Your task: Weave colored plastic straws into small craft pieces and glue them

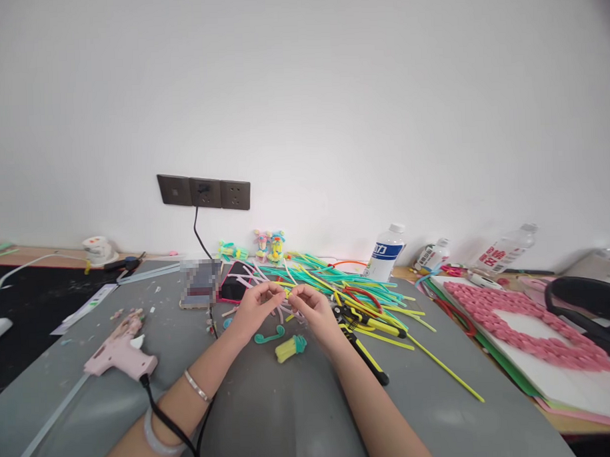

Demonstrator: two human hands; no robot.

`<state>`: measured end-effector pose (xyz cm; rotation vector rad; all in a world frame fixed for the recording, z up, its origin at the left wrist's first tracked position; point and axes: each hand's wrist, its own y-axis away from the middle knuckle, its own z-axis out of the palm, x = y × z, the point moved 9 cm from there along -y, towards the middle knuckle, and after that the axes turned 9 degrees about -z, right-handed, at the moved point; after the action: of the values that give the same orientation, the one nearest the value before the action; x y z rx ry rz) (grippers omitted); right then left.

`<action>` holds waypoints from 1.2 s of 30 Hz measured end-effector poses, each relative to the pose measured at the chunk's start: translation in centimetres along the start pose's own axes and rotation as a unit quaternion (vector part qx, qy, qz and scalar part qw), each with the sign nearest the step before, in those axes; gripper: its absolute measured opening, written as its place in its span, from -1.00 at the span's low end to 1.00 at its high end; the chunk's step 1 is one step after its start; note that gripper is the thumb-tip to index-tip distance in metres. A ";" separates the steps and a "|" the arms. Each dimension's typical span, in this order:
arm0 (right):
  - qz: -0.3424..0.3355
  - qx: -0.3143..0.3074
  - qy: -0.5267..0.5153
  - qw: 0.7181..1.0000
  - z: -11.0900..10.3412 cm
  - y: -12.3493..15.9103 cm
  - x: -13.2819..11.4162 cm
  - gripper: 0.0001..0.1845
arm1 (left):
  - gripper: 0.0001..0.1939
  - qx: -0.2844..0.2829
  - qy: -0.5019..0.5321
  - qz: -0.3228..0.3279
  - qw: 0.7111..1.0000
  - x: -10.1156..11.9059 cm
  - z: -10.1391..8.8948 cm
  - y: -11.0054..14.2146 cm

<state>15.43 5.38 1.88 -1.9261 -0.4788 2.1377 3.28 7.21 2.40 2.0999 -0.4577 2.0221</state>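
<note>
My left hand (262,306) and my right hand (312,309) meet fingertip to fingertip over the middle of the grey table. Both are closed in a pinch on a small yellow piece of pipe cleaner (288,291), mostly hidden by the fingers. Just below them lie a teal pipe cleaner with curled ends (269,335) and a small yellow figure with a teal top (290,349). Behind and to the right spreads a heap of loose teal, yellow and lilac pipe cleaners (357,280). Yellow-and-black pliers (361,333) rest beside my right wrist.
A pink glue gun (122,351) lies at left, its black cord crossing my left forearm. Two phones (201,285) and small finished figures (270,245) are behind the hands. A white bottle (384,252) stands back right. A pink fuzzy ring (528,324) lies on boards at far right.
</note>
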 end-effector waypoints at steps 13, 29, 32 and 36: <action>0.004 0.002 0.037 0.999 -0.4 0.1 0.5 -0.66 | -0.77 -0.002 -0.079 0.014 0.997 0.1 0.1 -0.1; -0.032 -0.174 0.211 0.961 0.5 0.7 -1.1 -0.91 | -0.82 -0.100 -0.149 -0.073 0.981 -1.6 1.2 0.3; -0.040 -0.187 0.225 0.955 1.0 1.0 -1.1 -0.90 | -0.82 -0.111 -0.163 -0.085 0.977 -2.4 1.0 0.2; -0.061 -0.211 0.250 0.943 1.6 1.2 -1.0 -0.88 | -0.84 -0.113 -0.188 -0.092 0.971 -3.0 0.8 0.2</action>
<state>14.05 3.73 2.46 -2.4772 -0.9712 1.4655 3.89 7.06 -0.63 2.2844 -0.5000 1.4010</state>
